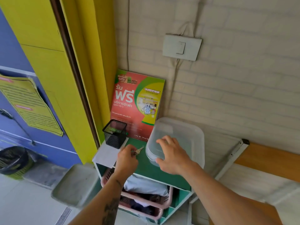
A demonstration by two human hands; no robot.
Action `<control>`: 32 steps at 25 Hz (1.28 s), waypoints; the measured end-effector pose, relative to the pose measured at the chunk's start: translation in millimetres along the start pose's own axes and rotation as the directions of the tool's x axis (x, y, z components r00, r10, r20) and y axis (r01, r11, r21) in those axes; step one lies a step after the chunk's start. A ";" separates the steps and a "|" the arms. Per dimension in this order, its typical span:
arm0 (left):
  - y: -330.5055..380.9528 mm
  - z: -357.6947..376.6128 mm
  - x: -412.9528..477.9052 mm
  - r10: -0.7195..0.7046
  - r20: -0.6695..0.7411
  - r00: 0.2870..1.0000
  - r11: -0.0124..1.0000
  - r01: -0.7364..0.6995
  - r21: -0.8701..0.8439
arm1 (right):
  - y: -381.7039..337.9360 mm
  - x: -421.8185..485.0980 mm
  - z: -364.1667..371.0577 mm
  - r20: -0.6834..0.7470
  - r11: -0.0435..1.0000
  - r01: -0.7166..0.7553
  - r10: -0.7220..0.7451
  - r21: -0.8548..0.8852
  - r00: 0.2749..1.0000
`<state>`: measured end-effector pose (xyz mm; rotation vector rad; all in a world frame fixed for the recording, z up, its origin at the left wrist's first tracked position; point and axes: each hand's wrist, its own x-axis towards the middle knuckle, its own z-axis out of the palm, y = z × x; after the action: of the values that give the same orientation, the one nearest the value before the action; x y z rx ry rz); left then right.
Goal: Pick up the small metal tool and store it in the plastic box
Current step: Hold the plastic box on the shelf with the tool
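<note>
Your left hand (pixel 127 158) is down on the green surface (pixel 146 161) of the small shelf unit, fingers pinched narrow around the small metal tool (pixel 138 150), which looks like a key; its silver tip pokes out past your fingertips, low over the green top. Your right hand (pixel 172 157) lies spread wide over the near end of the plastic box (pixel 181 137), palm on its translucent lid, which is shut. The box sits at the right end of the surface, just beside the tool. A black mesh pen holder (pixel 115 133) stands at the back left, in front of a red and green poster (pixel 136 103) leaning on the brick wall. Pink baskets (pixel 144 200) of cloth fill the shelf below
</note>
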<state>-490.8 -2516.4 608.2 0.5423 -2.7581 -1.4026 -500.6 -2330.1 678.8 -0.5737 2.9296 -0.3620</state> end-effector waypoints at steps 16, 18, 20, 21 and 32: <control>20.7 9.0 -21.3 0.029 0.030 0.999 0.970 -0.021 -0.243 | -9.5 -6.3 13.5 -0.109 0.982 -0.031 0.011 -0.188 0.994; 21.6 10.9 -18.5 0.013 0.041 0.999 0.962 -0.001 -0.273 | -11.2 -5.4 13.1 -0.106 0.981 -0.043 0.023 -0.190 0.994; 21.7 12.5 -16.5 -0.012 0.057 0.998 0.950 0.029 -0.310 | -12.3 -3.6 10.4 -0.109 0.974 -0.026 0.002 -0.224 0.994; 21.2 13.3 -15.5 -0.022 0.065 0.998 0.944 0.042 -0.329 | -12.9 -2.1 8.0 -0.110 0.968 -0.012 -0.016 -0.250 0.994; 18.2 14.6 -7.7 -0.014 0.135 0.991 0.934 0.061 -0.352 | -16.6 10.8 -4.0 0.007 0.873 0.151 -0.167 -0.464 0.986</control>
<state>-491.3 -2492.8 614.9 0.5040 -2.4976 -1.9541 -505.3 -2348.4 686.0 -0.8766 3.0116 0.3361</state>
